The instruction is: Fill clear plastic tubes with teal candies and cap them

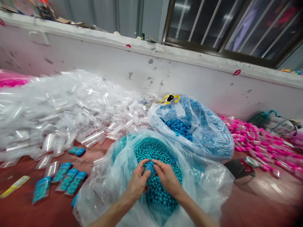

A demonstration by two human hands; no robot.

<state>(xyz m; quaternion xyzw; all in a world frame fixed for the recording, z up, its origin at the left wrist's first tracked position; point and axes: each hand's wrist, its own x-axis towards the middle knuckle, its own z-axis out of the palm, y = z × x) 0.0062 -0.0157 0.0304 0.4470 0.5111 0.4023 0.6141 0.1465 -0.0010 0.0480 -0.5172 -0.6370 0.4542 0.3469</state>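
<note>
Over an open clear plastic bag of teal beads, my two hands meet at a small container with a blue cap. My left hand is closed around the container's body, which is mostly hidden by the fingers. The fingertips of my right hand pinch the blue cap from the right side. On the left of the red table lie several flat clear containers filled with teal beads and topped with blue caps.
Empty clear containers form a big heap at left. Behind the beads, a plastic bag holds blue caps. Pink-capped pieces are piled at right, near a dark and silver object. A white wall closes the back.
</note>
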